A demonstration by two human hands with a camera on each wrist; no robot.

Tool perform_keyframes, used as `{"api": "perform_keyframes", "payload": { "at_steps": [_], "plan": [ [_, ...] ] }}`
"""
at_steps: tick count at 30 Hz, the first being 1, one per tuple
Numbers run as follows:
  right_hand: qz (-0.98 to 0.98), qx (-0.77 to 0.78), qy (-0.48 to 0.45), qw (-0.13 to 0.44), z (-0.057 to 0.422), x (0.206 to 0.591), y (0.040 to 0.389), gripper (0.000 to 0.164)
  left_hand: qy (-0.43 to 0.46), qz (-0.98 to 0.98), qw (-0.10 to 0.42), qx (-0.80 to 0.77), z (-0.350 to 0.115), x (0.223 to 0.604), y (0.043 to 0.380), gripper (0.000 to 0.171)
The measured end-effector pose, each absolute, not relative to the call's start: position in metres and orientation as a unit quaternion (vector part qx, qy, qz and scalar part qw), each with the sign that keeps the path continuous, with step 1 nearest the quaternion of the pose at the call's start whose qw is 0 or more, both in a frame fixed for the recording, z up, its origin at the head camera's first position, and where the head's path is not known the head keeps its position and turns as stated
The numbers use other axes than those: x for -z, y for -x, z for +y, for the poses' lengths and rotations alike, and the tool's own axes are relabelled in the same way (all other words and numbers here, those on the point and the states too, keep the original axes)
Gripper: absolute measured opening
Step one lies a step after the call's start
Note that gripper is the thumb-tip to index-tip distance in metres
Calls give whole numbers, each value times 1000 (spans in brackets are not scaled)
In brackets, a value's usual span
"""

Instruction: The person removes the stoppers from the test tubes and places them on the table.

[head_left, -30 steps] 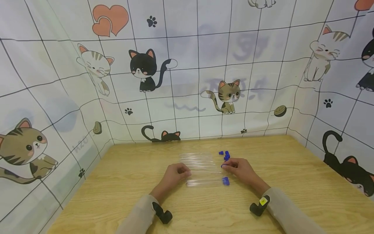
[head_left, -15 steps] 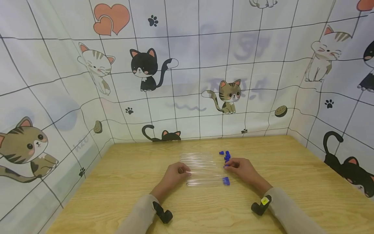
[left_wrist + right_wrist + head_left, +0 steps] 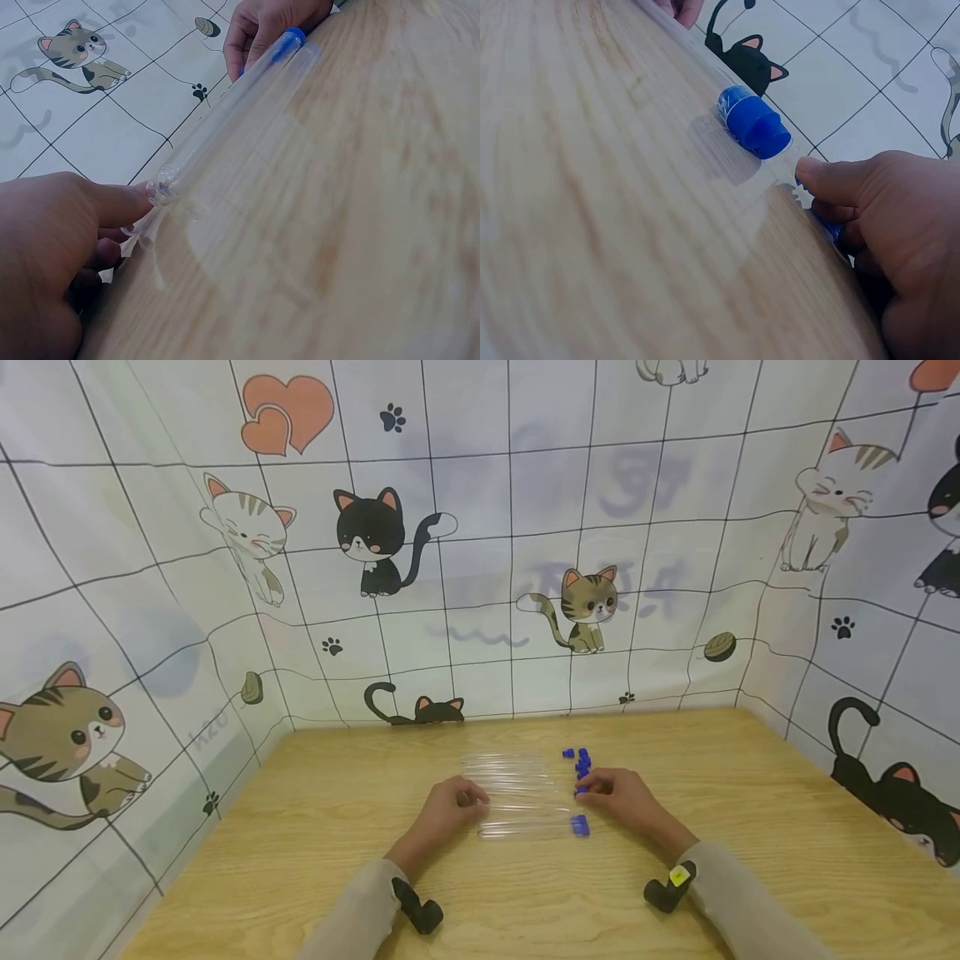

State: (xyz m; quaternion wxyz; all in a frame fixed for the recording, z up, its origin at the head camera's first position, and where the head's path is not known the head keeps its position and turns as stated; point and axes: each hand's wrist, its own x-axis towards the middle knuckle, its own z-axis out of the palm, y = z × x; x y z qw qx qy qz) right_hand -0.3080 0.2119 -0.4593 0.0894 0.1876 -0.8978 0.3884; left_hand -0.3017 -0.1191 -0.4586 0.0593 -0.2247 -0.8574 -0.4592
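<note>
My left hand [image 3: 448,810] pinches the rounded end of a clear test tube [image 3: 532,808], whose other end points toward my right hand. Between the thumb and fingers of my right hand [image 3: 621,795] is a small blue stopper [image 3: 581,792], just beyond that tube's open end. Nearer me lie clear tubes fitted with blue stoppers [image 3: 580,825]; the right wrist view shows these stoppers [image 3: 754,124] close up. In the left wrist view, my left thumb [image 3: 120,204] is right at the tubes' rounded ends, and a stoppered tube [image 3: 225,112] stretches away.
A row of several clear tubes [image 3: 506,768] lies side by side beyond my left hand. Several loose blue stoppers [image 3: 582,760] are scattered to the right of them. A wooden table [image 3: 300,827] carries everything, with a cat-printed sheet [image 3: 480,643] hanging behind it.
My right hand has shifted slightly right, away from the tube, with the blue stopper. The tube in my left hand has dropped slightly toward the stoppered ones. My left hand is nearly still.
</note>
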Motion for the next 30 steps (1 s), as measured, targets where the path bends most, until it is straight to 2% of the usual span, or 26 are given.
{"api": "perform_keyframes", "payload": {
  "at_steps": [13, 23, 30],
  "plan": [
    [-900, -388, -178, 84, 211, 457, 306, 15, 206, -863, 73, 456, -120, 458, 302, 7],
    [-880, -434, -169, 94, 210, 456, 303, 21, 205, -869, 85, 442, -119, 459, 302, 9],
    [-873, -452, -173, 59, 212, 455, 303, 19, 212, -862, 107, 448, -118, 457, 304, 9]
  ]
}}
